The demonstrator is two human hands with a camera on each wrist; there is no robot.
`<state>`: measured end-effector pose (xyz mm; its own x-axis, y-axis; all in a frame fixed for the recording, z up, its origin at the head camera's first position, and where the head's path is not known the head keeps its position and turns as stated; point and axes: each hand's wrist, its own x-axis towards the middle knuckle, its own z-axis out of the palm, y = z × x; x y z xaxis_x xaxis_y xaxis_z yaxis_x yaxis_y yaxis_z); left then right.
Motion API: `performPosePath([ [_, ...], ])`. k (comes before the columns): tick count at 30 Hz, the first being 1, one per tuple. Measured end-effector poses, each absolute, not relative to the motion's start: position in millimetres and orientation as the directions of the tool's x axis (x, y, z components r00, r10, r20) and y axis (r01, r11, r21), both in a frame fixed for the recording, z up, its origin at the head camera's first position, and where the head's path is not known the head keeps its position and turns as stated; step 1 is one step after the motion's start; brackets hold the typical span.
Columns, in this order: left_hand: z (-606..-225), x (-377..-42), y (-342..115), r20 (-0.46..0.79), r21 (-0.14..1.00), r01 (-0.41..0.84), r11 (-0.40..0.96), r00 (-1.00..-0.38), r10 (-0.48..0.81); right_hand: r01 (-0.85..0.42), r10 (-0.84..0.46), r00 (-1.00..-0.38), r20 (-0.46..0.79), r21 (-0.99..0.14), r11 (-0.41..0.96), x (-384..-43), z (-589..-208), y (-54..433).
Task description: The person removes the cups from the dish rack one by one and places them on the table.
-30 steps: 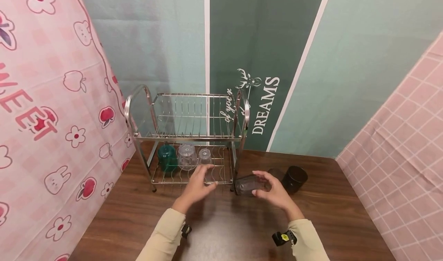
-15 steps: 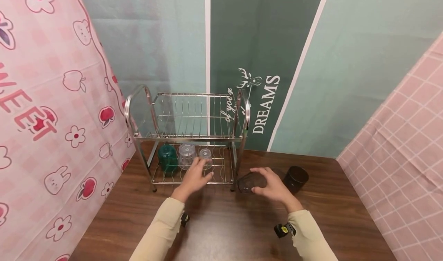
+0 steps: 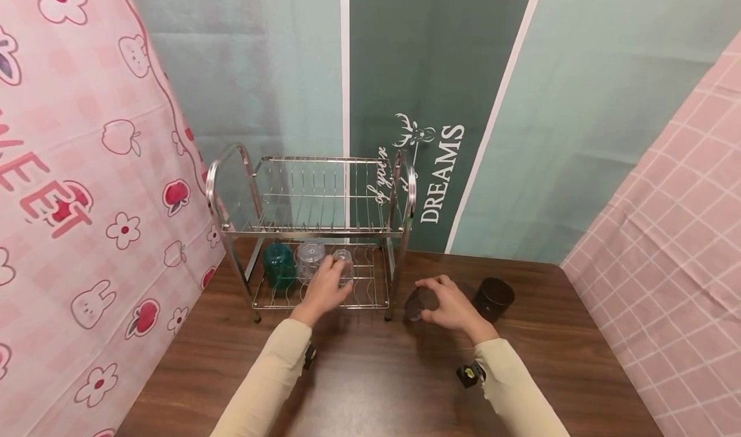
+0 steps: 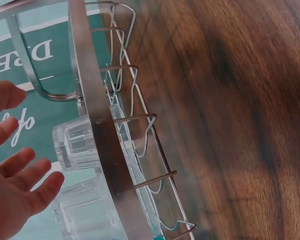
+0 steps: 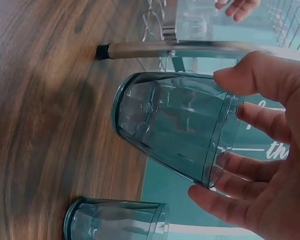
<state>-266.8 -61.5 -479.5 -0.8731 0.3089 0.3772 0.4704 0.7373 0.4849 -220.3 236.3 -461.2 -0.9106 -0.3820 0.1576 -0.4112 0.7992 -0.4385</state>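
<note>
Pinching a tinted glass [image 3: 418,303] in the right hand [image 3: 450,305], with the rack [image 3: 312,234] to its left.

In the head view: holding the tinted glass right of centre in the frame's lower half, just left of the right hand, the nearer one; holding out the left hand [image 3: 324,289] by the small clear glass [image 3: 344,255] low in the rack, left of centre. In the left wrist view: reaching in from lower left with loosely spread fingers; cannot tell whether touching the small clear glass. In the right wrist view: gripping the tinted glass by its narrow end, with wide end at left and long axis sloping gently down rightward, apparently off the worktop [image 5: 40,115].
</note>
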Motion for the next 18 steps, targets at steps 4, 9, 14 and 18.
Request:
performPosePath([
  [4, -481.3, -272.4, -60.7, 0.414, 0.459, 0.493, 0.739, -0.855, 0.314, -0.403, -0.379, -0.915, 0.142, -0.407, 0.82, -224.3, -462.6, 236.6],
  [9, -482.0, -279.4, -59.3, 0.425, 0.447, 0.502, 0.74, -0.847, 0.318, -0.398, -0.381, -0.916, 0.122, -0.372, 0.839, -230.2, -461.4, 236.2],
  [14, -481.7, -283.2, -57.6, 0.431, 0.412, 0.51, 0.755, -0.839, 0.331, -0.381, -0.371, -0.923, 0.099, -0.354, 0.854, -234.8, -461.5, 235.4],
  [18, -480.9, -285.7, -55.7, 0.424, 0.385, 0.498, 0.777, -0.843, 0.33, -0.346, -0.345, -0.936, 0.067, -0.345, 0.873, -237.5, -463.7, 234.9],
])
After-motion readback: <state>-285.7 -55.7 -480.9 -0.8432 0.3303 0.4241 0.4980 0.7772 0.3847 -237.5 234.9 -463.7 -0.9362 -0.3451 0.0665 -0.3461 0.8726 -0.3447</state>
